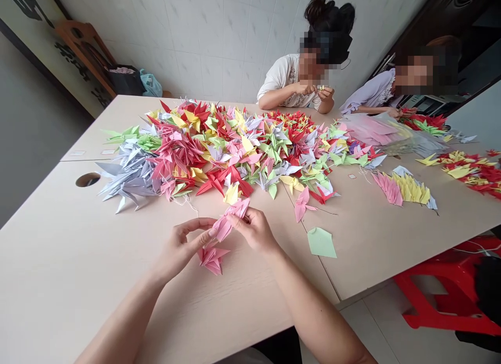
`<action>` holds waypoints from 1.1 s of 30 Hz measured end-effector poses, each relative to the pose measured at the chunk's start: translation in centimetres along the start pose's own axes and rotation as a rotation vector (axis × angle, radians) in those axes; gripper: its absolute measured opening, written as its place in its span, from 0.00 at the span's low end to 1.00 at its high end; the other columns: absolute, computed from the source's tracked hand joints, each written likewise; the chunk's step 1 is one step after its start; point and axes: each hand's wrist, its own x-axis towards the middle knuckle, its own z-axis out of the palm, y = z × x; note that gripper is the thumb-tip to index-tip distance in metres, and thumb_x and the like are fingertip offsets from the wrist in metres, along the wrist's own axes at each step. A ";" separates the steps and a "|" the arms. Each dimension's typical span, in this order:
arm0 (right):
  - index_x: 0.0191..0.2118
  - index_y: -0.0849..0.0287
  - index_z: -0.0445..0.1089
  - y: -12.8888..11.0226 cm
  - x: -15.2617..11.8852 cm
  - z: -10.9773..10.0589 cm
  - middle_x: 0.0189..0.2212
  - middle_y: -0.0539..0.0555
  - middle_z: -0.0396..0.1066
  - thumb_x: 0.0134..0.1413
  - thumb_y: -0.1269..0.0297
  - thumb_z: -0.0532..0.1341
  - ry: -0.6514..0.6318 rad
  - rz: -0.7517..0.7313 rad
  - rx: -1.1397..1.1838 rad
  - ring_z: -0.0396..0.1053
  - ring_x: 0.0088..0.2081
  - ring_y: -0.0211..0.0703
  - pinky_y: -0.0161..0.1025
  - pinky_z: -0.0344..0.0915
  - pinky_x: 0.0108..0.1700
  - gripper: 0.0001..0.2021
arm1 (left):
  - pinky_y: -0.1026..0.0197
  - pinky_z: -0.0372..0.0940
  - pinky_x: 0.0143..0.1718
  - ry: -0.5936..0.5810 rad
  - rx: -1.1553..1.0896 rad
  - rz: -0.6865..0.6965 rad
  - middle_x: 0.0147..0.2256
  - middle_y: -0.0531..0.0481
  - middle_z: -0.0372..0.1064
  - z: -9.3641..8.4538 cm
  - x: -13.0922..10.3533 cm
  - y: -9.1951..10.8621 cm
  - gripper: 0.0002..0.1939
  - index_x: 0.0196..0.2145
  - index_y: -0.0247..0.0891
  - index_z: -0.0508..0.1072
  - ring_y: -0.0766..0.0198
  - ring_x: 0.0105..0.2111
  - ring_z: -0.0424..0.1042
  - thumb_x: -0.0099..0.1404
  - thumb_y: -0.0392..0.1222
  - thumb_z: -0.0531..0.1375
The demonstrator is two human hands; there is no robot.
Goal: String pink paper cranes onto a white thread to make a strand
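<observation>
Between my two hands, just above the table [97,280], are pink folded paper cranes [224,227], pressed close together. My left hand [188,244] grips their lower left end with thumb and fingers. At the upper right end, my right hand [250,227] pinches them with the thumb on top. More pink paper cranes [213,259] lie right below, by my left hand; whether they are joined to the held ones I cannot tell. A yellow paper crane [232,193] lies just beyond my fingers. To the right are a single pink crane [302,205] and a flat green paper piece [322,242].
A large heap of coloured paper cranes [235,150] spreads across the far side. Pink and yellow cranes [410,188] lie in rows at right. Two people sit opposite, one holding something small [321,87]. A red stool [438,280] stands at the lower right.
</observation>
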 end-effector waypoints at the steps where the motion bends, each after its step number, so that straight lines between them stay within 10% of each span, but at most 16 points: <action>1: 0.29 0.63 0.69 0.0 -0.1 0.3 0.24 0.49 0.63 0.55 0.55 0.60 -0.024 0.010 -0.018 0.58 0.28 0.35 0.33 0.56 0.31 0.14 | 0.55 0.63 0.50 -0.002 0.001 0.010 0.43 0.47 0.76 0.1 0.1 -0.1 0.19 0.44 0.41 0.78 0.52 0.44 0.73 0.60 0.54 0.62; 15: 0.20 0.58 0.52 -0.1 -0.3 1.1 0.20 0.45 0.49 0.60 0.55 0.55 -0.020 -0.042 0.026 0.49 0.24 0.32 0.33 0.49 0.28 0.21 | 0.67 0.62 0.24 -0.076 -0.173 -0.011 0.26 0.53 0.70 1.3 -0.3 -0.5 0.13 0.30 0.37 0.75 0.69 0.22 0.66 0.60 0.50 0.63; 33: 0.19 0.56 0.49 0.0 -0.8 1.7 0.17 0.46 0.49 0.61 0.40 0.43 0.041 0.042 0.043 0.48 0.22 0.34 0.35 0.49 0.26 0.28 | 0.65 0.61 0.20 -0.165 -0.314 -0.093 0.20 0.52 0.71 1.7 -0.3 -0.5 0.11 0.28 0.35 0.74 0.64 0.19 0.70 0.56 0.46 0.67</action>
